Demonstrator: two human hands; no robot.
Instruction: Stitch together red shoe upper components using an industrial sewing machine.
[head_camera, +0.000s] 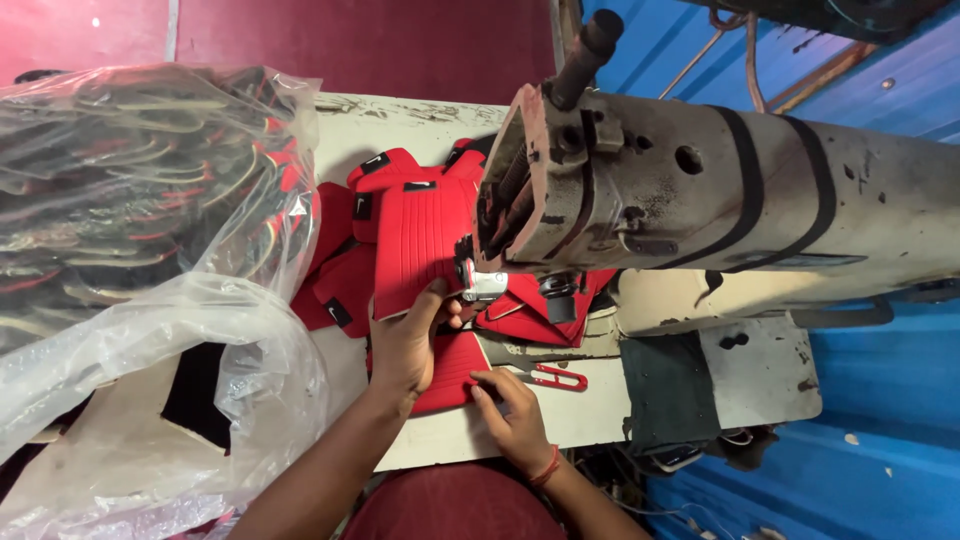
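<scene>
My left hand (405, 345) pinches the near edge of a red ribbed fabric piece (420, 235) that leads up to the needle area of a worn grey sewing machine (700, 200). My right hand (510, 415) rests flat on the white table, fingertips on a lower red fabric piece (450, 365). More red pieces with small black tabs (345, 285) lie stacked to the left and under the machine head. The presser foot (485, 285) sits just right of my left thumb.
A large clear plastic bag (140, 260) full of dark shoe-upper pieces fills the left. Red-handled thread snips (555, 377) lie on the white table (580, 410) right of my right hand. Blue wall and floor sit at the right.
</scene>
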